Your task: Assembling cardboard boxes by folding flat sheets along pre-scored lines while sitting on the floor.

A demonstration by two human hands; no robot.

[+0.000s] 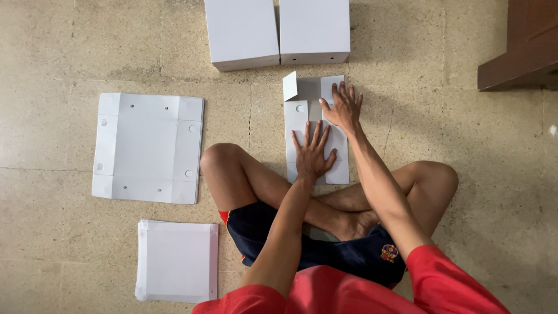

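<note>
Pressing a folded white cardboard sheet [317,131] flat on the floor.
Left hand [312,154] near, right hand [344,109] farther; fingers spread, gripping nothing.

A person seated cross-legged on a speckled floor [465,134] presses both hands flat on a folded white cardboard sheet [296,116], left hand [312,154] nearer, right hand [344,109] farther. Two assembled white boxes [279,32] stand beyond; a flat sheet [148,148] and a stack [177,261] lie at left.
</note>
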